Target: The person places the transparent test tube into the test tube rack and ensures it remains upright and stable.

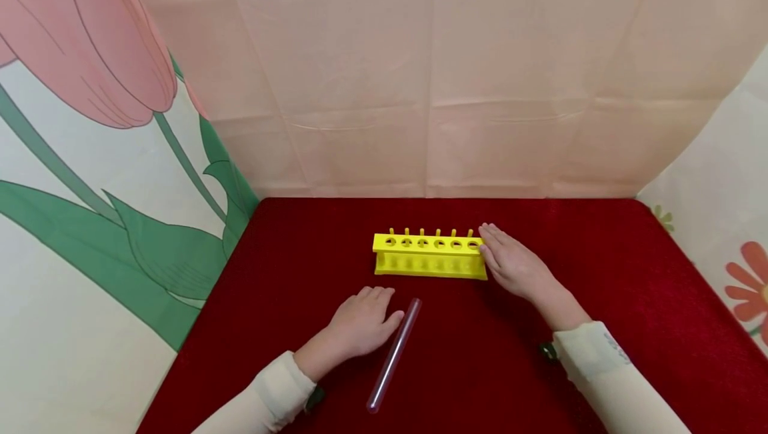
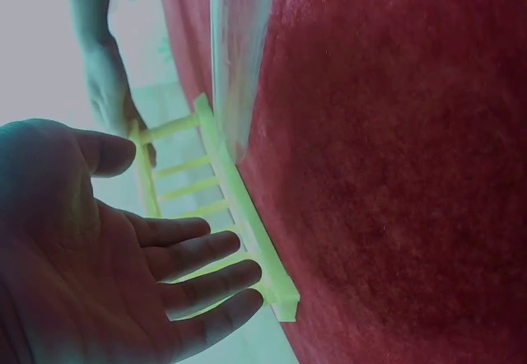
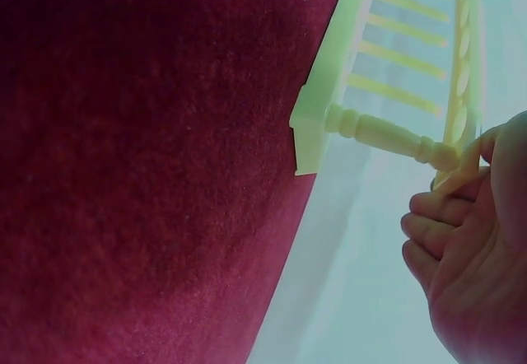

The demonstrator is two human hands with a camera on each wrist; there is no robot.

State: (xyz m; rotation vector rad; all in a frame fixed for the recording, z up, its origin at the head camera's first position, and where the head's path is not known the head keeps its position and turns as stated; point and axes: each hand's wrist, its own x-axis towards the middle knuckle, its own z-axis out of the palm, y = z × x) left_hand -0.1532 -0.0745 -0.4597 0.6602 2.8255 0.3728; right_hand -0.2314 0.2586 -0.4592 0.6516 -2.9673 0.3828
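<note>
A yellow test tube rack (image 1: pixel 429 245) stands upright on the red cloth, its row of round holes on top and short pegs behind. My right hand (image 1: pixel 517 265) holds the rack's right end. In the right wrist view, the thumb and fingers of that hand (image 3: pixel 478 240) lie on either side of the upper corner. A clear test tube (image 1: pixel 394 356) lies aslant in front of the rack. Just left of the tube is my left hand (image 1: pixel 363 321), palm down, fingers extended, with its thumb close to the tube. Nothing shows in its palm in the left wrist view.
Red plush cloth (image 1: pixel 300 241) covers the table. A pinkish curtain (image 1: pixel 420 87) hangs behind its back edge. Flower-printed sheets stand at the sides, with a large tulip (image 1: pixel 114 47) on the left and an orange flower (image 1: pixel 750 281) on the right.
</note>
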